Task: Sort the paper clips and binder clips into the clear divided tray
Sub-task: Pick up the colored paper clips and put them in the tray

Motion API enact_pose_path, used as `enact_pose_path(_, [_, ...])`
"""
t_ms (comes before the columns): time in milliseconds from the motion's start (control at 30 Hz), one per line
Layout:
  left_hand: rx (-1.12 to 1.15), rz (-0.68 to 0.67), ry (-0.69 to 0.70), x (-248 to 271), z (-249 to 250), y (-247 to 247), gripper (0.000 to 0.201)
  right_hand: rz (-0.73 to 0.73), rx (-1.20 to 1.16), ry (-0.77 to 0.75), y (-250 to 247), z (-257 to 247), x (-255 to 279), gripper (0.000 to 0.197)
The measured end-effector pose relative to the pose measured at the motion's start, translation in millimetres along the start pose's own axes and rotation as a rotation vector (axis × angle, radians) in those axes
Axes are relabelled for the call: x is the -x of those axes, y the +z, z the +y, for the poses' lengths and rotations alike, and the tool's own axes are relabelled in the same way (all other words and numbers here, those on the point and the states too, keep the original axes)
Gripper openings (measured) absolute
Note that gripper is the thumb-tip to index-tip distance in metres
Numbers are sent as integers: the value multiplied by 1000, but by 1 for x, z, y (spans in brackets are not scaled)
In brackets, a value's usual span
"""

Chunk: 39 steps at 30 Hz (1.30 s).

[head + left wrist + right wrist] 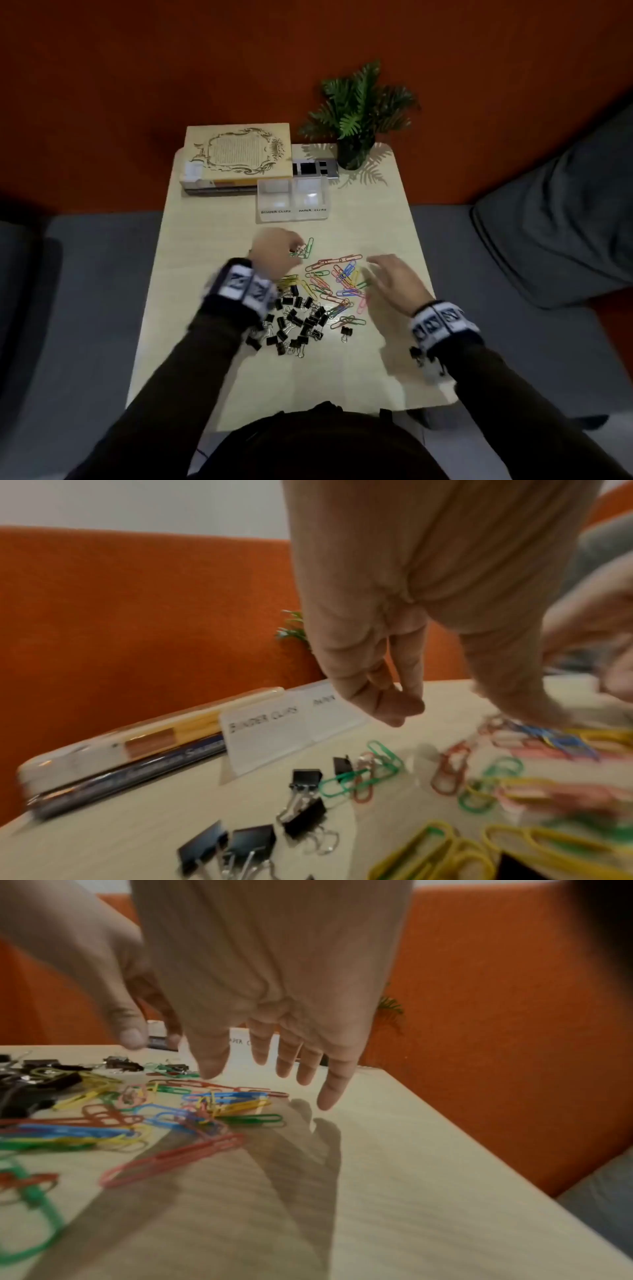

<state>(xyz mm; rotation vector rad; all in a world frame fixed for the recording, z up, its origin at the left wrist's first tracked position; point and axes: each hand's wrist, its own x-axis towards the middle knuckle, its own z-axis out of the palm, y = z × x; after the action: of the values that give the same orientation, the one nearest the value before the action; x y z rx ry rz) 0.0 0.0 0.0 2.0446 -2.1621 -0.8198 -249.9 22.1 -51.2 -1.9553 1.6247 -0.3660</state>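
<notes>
The clear divided tray [292,202] stands at the far middle of the worktop [383,359], its two compartments labelled "BINDER CLIPS" on the left and "PAPER CLIPS" on the right; neither compartment shows any clip inside. Nearer the person, the coloured paper clips [337,284] lie scattered in a loose pile at the centre, and the black binder clips [298,323] are heaped just beside them on the near left, the two piles touching at their edges. A few green and red paper clips [306,249] sit apart, closer to the tray.

The left hand [275,253] hangs over those stray clips with its fingers [390,704] curled toward the thumb; motion blur hides whether it grips anything. The right hand [394,279] hovers over the right edge of the paper clip pile, fingers [334,1093] spread straight and holding nothing.

Behind the tray lie an ornate wooden box [239,150] stacked on books, a small grey organiser [315,168] and a potted fern [358,113].
</notes>
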Motion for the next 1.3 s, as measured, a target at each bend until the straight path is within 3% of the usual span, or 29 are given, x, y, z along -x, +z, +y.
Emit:
enact_pose_path(67, [-46,-103,55,-10,25,18,55,-160,92,-15,11,-12,-16,49])
enact_pose_path(167, [-197,-212,125,-21,38,40,50,-262,178,7,20,-22,-29,67])
enact_pose_path(267, [-221,-197,119,-28,26,51,38,-237,312,-36,28,-21,-27,47])
enact_pose_path(400, [-228,-125,137,-29,22,64,23,-67,147,-73,45,-24,-18,18])
enact_pose_path(500, [-212,-86,131,-30,15,75,17,14,78,-32,50,-23,-15,11])
enact_pose_path(633, [-202,-129,130,-30,9,80,18,51,-9,50,49,-24,-14,3])
enact_pose_path(867, [19,-157,114,-26,5,46,11,72,-197,146,45,-20,-16,27])
enact_pose_path(967, [177,-43,65,-32,2,15,5,84,-256,224,42,-17,-13,31])
enact_pose_path(1033, [258,67,37,-45,5,-9,15,78,-268,240,41,-15,-10,33])
enact_pose_path(1167, [139,189,21,-87,17,-47,11,55,-315,283,40,-15,-6,27])
enact_pose_path(1300, [-43,35,-4,-121,32,-55,18,60,-312,283,33,-19,-5,32])
